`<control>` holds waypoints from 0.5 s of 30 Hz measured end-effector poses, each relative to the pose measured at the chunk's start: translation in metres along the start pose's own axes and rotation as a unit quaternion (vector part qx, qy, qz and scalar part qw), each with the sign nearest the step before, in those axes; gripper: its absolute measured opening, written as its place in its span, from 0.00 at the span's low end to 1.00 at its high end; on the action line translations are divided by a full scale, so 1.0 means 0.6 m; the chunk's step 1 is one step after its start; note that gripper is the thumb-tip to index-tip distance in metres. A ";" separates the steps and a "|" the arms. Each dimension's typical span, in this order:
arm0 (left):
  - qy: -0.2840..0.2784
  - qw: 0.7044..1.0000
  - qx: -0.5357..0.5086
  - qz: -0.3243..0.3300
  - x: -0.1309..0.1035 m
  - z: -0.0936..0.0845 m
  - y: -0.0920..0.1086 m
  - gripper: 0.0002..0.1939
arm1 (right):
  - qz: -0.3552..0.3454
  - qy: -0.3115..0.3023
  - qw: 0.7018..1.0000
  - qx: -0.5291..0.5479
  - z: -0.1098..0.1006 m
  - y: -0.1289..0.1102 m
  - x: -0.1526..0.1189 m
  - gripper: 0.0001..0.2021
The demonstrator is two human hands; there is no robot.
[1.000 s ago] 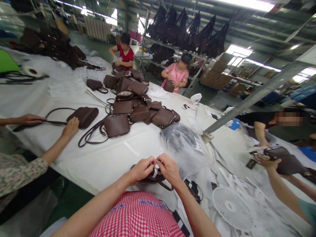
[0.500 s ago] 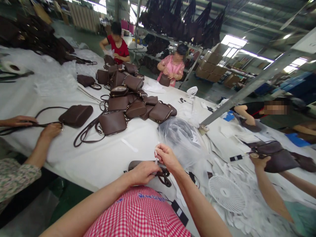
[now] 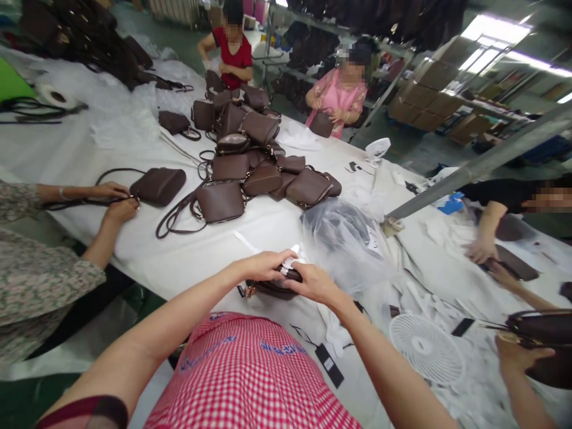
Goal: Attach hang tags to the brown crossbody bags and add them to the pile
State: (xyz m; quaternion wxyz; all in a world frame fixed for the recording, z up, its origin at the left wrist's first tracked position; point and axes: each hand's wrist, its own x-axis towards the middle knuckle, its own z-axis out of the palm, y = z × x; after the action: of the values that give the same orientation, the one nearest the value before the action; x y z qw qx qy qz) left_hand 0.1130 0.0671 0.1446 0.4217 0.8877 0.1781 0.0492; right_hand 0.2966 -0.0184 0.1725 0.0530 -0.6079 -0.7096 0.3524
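Left hand and right hand pinch white-wrapped brown straps atop a dark-brown leather bag, low on the white-covered table; a bulging clear plastic sack crowds just beyond, round white slatted fan to the right!

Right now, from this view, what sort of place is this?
Probably a bag workshop: many similar brown bags lie heaped on a large table, and cartons are stacked beyond it.

Dim at back, glare from windows upper R; white tabletop well lit, shadows soft; edges stretched, bkgd a bit blurry.
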 end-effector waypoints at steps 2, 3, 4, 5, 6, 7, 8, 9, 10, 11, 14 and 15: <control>0.052 0.998 0.037 0.008 -0.004 -0.004 0.002 0.30 | 0.016 -0.038 0.996 0.073 0.005 0.004 0.012 0.10; 0.104 0.993 0.054 0.009 -0.010 -0.003 0.003 0.27 | 0.029 -0.057 0.991 0.120 0.006 0.009 0.017 0.08; 0.167 0.984 0.068 0.002 -0.018 0.001 0.005 0.22 | 0.045 -0.069 0.983 0.162 0.006 0.014 0.022 0.07; 0.231 0.970 0.079 -0.013 -0.028 0.008 0.006 0.17 | 0.061 -0.074 0.976 0.195 0.005 0.020 0.025 0.07; 0.281 0.955 0.085 -0.032 -0.038 0.018 0.007 0.12 | 0.073 -0.073 0.970 0.219 0.002 0.026 0.028 0.06; 0.310 0.945 0.092 -0.044 -0.048 0.031 0.007 0.10 | 0.082 -0.071 0.966 0.236 0.000 0.030 0.030 0.06; 0.313 0.943 0.100 -0.045 -0.057 0.046 0.007 0.11 | 0.088 -0.071 0.961 0.251 -0.002 0.033 0.032 0.06; 0.293 0.949 0.112 -0.029 -0.064 0.062 0.006 0.11 | 0.091 -0.072 0.958 0.263 -0.004 0.035 0.034 0.07; 0.262 0.957 0.127 -0.006 -0.067 0.079 0.005 0.12 | 0.089 -0.071 0.955 0.273 -0.006 0.036 0.036 0.07; 0.233 0.961 0.146 0.014 -0.068 0.095 0.004 0.12 | 0.080 -0.067 0.955 0.277 -0.007 0.037 0.038 0.08; 0.208 0.954 0.215 0.004 -0.051 0.136 0.001 0.17 | 0.020 -0.029 0.967 0.254 -0.007 0.040 0.045 0.09; 0.210 0.949 0.236 -0.016 -0.042 0.146 0.000 0.17 | 0.001 -0.018 0.970 0.241 -0.007 0.043 0.048 0.10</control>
State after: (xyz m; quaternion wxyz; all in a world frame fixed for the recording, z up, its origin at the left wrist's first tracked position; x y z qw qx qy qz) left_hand 0.1105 -0.0058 0.0904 0.1544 0.9284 0.2832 0.1845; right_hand 0.3126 0.0096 0.1513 0.1849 -0.5713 -0.6042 0.5238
